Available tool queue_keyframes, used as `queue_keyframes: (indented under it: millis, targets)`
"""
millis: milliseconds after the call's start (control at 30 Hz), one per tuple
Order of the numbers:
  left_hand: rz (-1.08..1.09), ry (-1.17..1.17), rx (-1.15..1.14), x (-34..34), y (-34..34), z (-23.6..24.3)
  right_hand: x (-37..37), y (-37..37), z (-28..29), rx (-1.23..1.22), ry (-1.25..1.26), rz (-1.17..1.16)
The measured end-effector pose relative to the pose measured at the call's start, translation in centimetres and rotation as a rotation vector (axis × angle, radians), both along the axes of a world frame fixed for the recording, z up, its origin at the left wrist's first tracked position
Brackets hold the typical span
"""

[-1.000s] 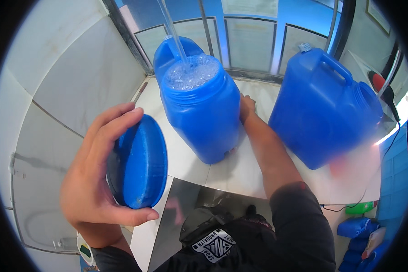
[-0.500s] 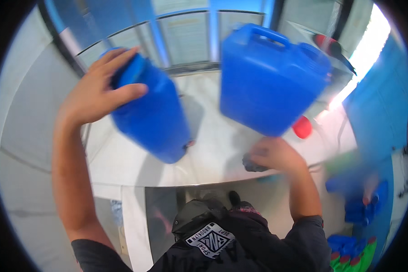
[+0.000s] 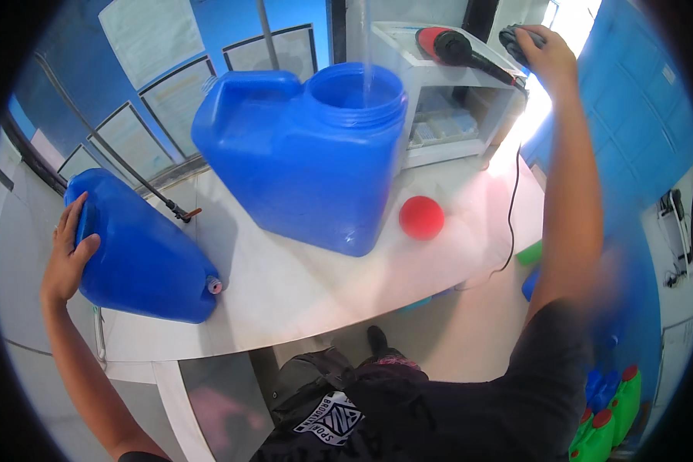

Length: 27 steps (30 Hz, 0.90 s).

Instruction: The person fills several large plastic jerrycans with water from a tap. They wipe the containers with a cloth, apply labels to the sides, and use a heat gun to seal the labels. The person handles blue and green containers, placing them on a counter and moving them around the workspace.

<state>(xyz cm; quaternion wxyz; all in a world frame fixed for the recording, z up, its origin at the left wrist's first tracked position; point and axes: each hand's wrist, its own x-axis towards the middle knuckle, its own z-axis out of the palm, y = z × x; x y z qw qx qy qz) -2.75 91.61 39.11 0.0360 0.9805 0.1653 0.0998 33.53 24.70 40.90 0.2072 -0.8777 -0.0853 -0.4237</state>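
A blue plastic jerrycan (image 3: 150,250) with a small spout low on its side stands at the left of the white table. My left hand (image 3: 71,250) grips it at its top edge, thumb and fingers on either side. In the middle stands a larger blue jerrycan (image 3: 308,173) with its wide mouth uncapped. Something clear and thin, a stream of water or a tube, comes down into that mouth. At the upper right my right hand (image 3: 553,58) is raised, closed around a bunched dark cloth (image 3: 520,45). A red round cap (image 3: 422,218) lies right of the larger jerrycan.
A white shelf unit (image 3: 408,146) carries a red and black corded tool (image 3: 454,50). A black cord (image 3: 510,223) runs over the table's right side. Behind the left jerrycan is a pipe with a red-handled valve (image 3: 186,213). Green bottles (image 3: 612,408) with red caps stand lower right.
My right hand has gone from the table's front edge up to the upper right with the dark cloth. The view has shifted, so both jerrycans and the cap appear farther left.
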Motion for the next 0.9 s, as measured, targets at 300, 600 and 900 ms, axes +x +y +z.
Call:
queue_keyframes:
  millis: [300, 600, 900]
  targets:
    - [0.366, 0.072, 0.034, 3.5, -2.0, -0.8, 13.8, -3.5, -4.5, -0.162, 0.134, 0.082]
    - [0.004, 0.05, -0.012, 1.6, -0.7, 0.1, 6.6, -1.6, -5.4, -0.265, 0.401, 0.147]
    - [0.279, -0.11, -0.292, 3.1, 0.8, -2.3, 1.7, 5.6, -7.4, -0.109, 0.089, 0.315]
